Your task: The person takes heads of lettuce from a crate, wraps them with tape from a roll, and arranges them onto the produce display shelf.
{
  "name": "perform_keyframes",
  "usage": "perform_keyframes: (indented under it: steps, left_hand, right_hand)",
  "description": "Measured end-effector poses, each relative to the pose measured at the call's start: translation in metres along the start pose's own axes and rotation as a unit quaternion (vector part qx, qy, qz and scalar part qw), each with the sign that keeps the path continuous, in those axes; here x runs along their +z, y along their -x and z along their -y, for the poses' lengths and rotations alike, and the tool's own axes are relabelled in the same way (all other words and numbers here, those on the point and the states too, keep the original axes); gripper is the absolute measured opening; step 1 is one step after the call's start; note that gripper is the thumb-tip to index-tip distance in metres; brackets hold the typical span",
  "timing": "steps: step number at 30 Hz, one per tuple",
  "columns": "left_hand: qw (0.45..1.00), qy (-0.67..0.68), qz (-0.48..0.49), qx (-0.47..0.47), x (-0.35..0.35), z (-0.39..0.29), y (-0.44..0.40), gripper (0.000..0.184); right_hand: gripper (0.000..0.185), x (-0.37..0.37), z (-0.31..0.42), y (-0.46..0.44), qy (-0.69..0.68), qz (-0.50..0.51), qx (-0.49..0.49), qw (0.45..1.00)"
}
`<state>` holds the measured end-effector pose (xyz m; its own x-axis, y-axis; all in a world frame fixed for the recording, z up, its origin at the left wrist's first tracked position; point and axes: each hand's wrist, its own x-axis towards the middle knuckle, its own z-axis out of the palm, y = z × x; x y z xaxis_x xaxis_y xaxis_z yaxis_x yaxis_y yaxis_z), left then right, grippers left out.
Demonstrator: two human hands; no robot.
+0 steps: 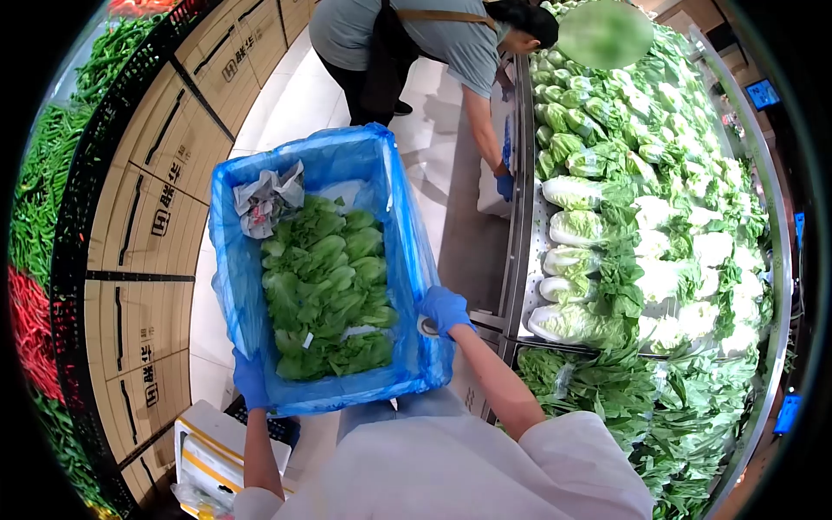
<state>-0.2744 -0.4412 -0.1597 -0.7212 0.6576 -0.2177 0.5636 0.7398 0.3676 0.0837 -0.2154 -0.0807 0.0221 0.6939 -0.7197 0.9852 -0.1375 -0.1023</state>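
Two sides of the blue-lined crate (pixel 407 251), left of frame centre, are gripped by the closed left hand (pixel 250 380) and right hand (pixel 445 312); its leafy greens (pixel 325 269) could be spilled should the liner (pixel 347 395) be slipped loose.

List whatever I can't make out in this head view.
- Crate: head view, floor mostly hidden by lettuce and blue liner.
- Left hand: head view, fingertips blend into the liner.
- Crumpled paper: head view, print too small.
- Round patch: head view, blurred.
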Motion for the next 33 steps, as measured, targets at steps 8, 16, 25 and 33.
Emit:
perform_keyframes:
  steps: [8,16,25,33]
  left_hand:
    - [0.999,-0.001,0.028,-0.017,-0.003,-0.024,-0.019,0.048]
    - [0.998,-0.012,0.048,-0.041,-0.009,-0.042,-0.024,0.046]
    - [0.996,-0.072,0.026,-0.046,0.0,-0.005,-0.018,0.05]
    - [0.996,-0.073,0.003,-0.045,-0.008,0.031,-0.025,0.052]
  right_hand:
    - [0.037,-0.008,-0.015,-0.006,-0.007,0.012,0.005,1.0]
    - [0.048,0.0,-0.026,-0.01,-0.057,-0.008,0.03,0.998]
    - [0.045,0.014,-0.021,-0.003,-0.066,-0.004,-0.018,0.998]
    - [0.041,0.025,0.013,0.019,-0.045,-0.013,-0.029,0.998]
